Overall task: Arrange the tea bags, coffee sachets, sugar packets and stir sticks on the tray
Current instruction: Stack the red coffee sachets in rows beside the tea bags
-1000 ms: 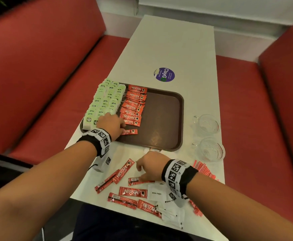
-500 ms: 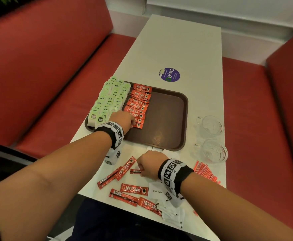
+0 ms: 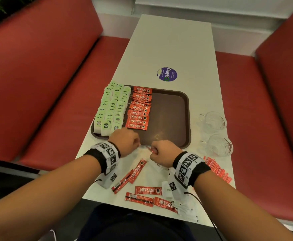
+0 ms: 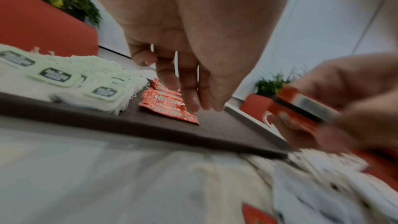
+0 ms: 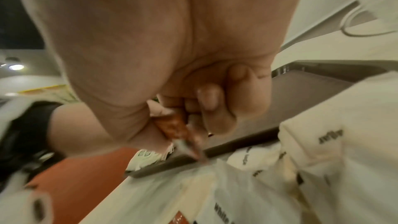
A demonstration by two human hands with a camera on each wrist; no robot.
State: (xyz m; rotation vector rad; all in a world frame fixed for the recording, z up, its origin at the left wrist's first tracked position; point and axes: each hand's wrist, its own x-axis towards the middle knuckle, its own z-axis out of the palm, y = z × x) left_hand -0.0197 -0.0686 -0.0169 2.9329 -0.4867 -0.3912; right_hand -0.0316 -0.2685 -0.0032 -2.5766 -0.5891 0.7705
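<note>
Brown tray [image 3: 170,119] sat on the white bench [image 3: 173,49], toward its near half. Tea bags [image 3: 113,108] filled the tray's left column in rows; a column of red coffee sachets [image 3: 139,108] lay just right of them, overlapping like shingles. The right half of the tray floor was bare.

Right hand [image 3: 163,152] hovered at the tray's near rim, its grip curled and pinching one red coffee sachet [image 4: 301,110] between thumb and fingers. Left hand [image 3: 125,143] sat just beside it, over the tray's near-left corner; its grip held nothing, fingers [image 4: 189,91] hanging loosely downward close to the nearest sachet in the column.

Surroundings: five loose sachets [image 3: 148,190] lay on the bench near the person, two of them slanted. White sugar packets [image 5: 312,142] were heaped under and right of the right wrist. Red stir sticks [image 3: 217,169] lay in a bundle at the near right edge. Two clear glass cups [image 3: 213,121] stood right of the tray, apart from it. A round purple sticker [image 3: 167,74] lay beyond the tray's far rim. Red padded seats [image 3: 38,75] flanked the bench on both sides.
</note>
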